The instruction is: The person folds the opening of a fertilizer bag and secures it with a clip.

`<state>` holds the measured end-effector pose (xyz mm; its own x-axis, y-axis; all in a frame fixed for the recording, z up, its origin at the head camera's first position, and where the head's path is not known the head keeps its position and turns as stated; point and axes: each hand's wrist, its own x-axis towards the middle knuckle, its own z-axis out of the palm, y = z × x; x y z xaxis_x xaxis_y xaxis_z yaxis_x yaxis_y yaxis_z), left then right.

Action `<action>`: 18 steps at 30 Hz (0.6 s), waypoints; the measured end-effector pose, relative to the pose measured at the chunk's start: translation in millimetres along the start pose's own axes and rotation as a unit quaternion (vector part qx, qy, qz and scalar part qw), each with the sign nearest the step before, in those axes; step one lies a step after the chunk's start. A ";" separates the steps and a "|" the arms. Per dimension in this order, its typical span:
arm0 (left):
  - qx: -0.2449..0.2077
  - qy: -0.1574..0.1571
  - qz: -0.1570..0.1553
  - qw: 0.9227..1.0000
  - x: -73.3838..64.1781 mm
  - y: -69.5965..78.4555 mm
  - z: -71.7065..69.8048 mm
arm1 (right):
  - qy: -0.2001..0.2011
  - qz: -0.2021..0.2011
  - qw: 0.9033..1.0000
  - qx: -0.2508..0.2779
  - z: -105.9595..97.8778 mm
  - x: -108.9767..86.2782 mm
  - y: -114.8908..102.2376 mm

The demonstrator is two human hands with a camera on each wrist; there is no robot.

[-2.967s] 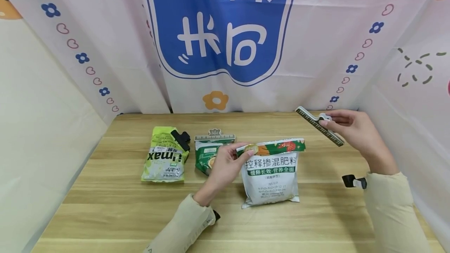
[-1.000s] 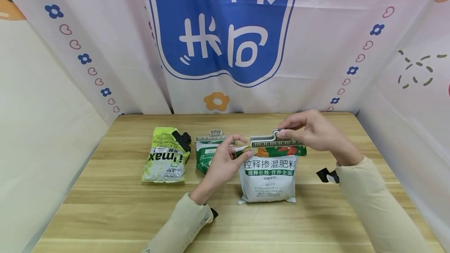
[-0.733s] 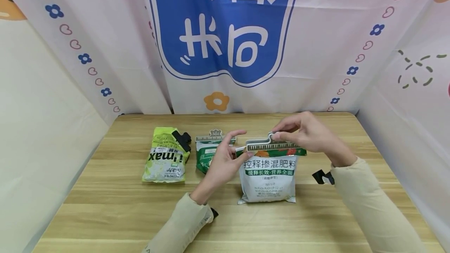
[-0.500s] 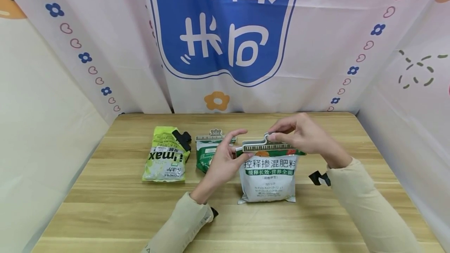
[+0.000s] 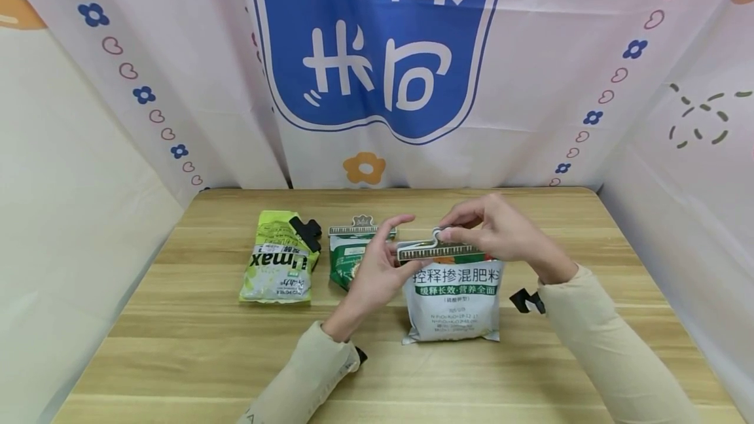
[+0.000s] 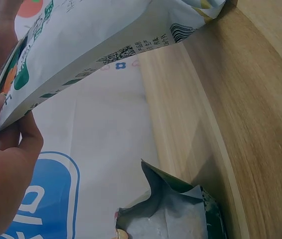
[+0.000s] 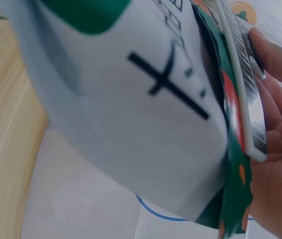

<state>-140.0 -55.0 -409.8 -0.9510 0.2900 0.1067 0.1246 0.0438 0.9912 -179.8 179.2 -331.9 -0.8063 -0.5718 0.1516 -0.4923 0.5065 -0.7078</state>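
Observation:
A white fertilizer bag [image 5: 453, 306] stands on the table, its green printed top folded over. At its upper left corner my left hand [image 5: 377, 270] pinches the fold between thumb and fingers, index finger raised; the left wrist view shows this pinch on the bag [image 6: 91, 35]. My right hand [image 5: 497, 234] pinches the handle of a long ruler-marked bag clip [image 5: 438, 252]. The clip lies along the folded top, its left end beside my left fingers. In the right wrist view, the clip [image 7: 243, 84] runs against the green fold; whether its jaws press fully together I cannot tell.
To the left lies a lime-green bag [image 5: 277, 273] with a black clip [image 5: 306, 233] on its corner. Between it and the white bag sits a small green bag [image 5: 344, 257] topped by another ruler-marked clip [image 5: 362, 229]. A printed curtain [image 5: 518, 97] hangs behind the table.
My right hand brought the clip from the right, down onto the bag's folded top, then slid it left toward my left hand. My left hand kept its pinch on the corner.

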 end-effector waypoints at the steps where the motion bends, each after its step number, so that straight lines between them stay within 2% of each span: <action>1: 0.004 0.001 0.000 1.000 -0.3 0.1 0.1 | -0.001 0.003 1.000 0.002 -0.2 0.0 0.4; 10: 0.009 0.001 -0.003 1.000 -0.1 0.2 -1.7 | -0.014 0.031 0.999 0.013 -3.6 0.7 2.7; 18: 0.011 0.001 0.007 1.000 0.7 -0.8 -0.7 | -0.017 0.041 0.999 0.016 -4.0 -0.3 4.0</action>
<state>-141.0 -55.5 -410.5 -0.9499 0.2881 0.1209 0.1443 0.0612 0.9876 -182.8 184.1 -332.0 -0.8319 -0.5506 0.0692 -0.4139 0.5326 -0.7382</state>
